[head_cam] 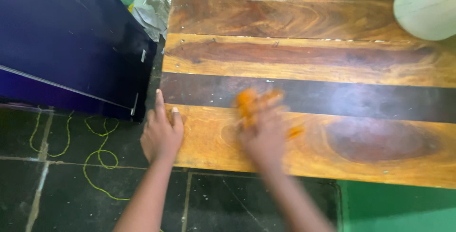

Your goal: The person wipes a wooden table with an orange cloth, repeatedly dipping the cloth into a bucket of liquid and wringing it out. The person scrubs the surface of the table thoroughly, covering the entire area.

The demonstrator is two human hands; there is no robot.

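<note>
The left hand (161, 134) rests flat on the corner of the polished wooden plank desk (332, 61). The blurred right hand (263, 134) grips a crumpled orange cloth (251, 101) against its surface; its fast motion could make the cloth slip.

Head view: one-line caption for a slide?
Left hand rests on wooden tabletop edge; blurred right hand presses an orange cloth-like object onto it.
</note>
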